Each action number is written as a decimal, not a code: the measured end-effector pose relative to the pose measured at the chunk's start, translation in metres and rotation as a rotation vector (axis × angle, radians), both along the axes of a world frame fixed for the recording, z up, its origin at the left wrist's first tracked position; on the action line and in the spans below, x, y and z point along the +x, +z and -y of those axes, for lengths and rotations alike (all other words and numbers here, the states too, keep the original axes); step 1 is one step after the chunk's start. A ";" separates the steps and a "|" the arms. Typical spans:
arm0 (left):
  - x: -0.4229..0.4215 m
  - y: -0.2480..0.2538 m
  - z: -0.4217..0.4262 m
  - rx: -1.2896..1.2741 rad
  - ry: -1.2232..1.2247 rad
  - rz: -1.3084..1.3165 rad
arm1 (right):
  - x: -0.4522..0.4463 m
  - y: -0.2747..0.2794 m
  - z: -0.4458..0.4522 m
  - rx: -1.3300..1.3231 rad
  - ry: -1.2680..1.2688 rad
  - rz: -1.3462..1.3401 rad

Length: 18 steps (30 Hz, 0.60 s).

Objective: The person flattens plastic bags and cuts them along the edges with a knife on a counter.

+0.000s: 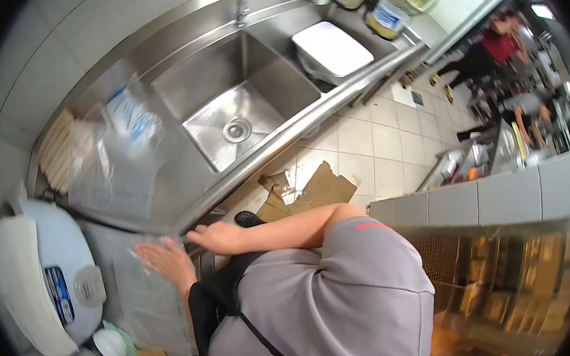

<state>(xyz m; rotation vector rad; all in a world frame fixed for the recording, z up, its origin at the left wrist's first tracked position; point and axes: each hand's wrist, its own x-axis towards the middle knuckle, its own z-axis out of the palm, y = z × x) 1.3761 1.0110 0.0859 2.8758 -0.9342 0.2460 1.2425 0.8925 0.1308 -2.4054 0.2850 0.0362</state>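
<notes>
A steel sink counter (189, 184) runs along a tiled wall (43, 72). The left hand (166, 264) lies flattened, fingers extended, on a clear plastic bag (152, 302) beneath it; the right hand (216, 237), fingers curled, sits just beyond, its grip on anything impossible to tell.

Left hand (166, 262): flat, fingers (148, 253) extended | right hand (215, 237): fingers curled | right forearm (287, 234): bare, stretched toward left hand
</notes>
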 end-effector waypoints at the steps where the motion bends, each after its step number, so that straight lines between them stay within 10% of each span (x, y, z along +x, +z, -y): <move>1: -0.001 -0.003 0.000 -0.028 0.003 0.023 | 0.002 -0.001 -0.001 -0.022 0.019 0.027; 11: 0.002 -0.003 -0.003 0.099 0.074 0.035 | 0.001 -0.009 0.005 -0.064 -0.005 0.044; 18: -0.005 0.021 -0.012 -0.349 -0.232 0.029 | 0.002 -0.030 0.005 -0.024 -0.046 0.173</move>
